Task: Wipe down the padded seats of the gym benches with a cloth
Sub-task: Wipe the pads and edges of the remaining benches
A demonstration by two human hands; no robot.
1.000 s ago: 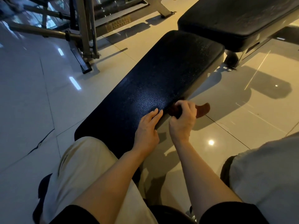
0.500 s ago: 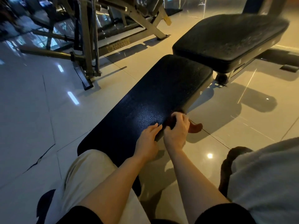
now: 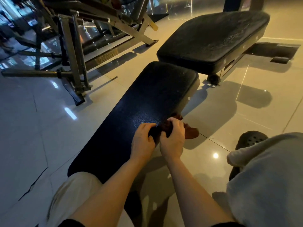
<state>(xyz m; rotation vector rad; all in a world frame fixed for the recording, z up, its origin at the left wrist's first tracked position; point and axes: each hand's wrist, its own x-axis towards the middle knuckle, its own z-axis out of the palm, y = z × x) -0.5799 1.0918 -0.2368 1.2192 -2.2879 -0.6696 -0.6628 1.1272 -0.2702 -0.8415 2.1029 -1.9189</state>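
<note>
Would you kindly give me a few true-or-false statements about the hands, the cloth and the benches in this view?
1. The right hand grips the cloth. True.
2. The cloth lies at the near bench's far end. False: it is at the bench's right edge, close to the person, with part hanging over the side.
3. The left hand is raised off the bench. False: it is down at the pad beside the right hand, fingers curled at the cloth's dark edge.
4. A second bench stands beyond the near one. True.
5. The cloth is white. False: it looks reddish-brown.
</note>
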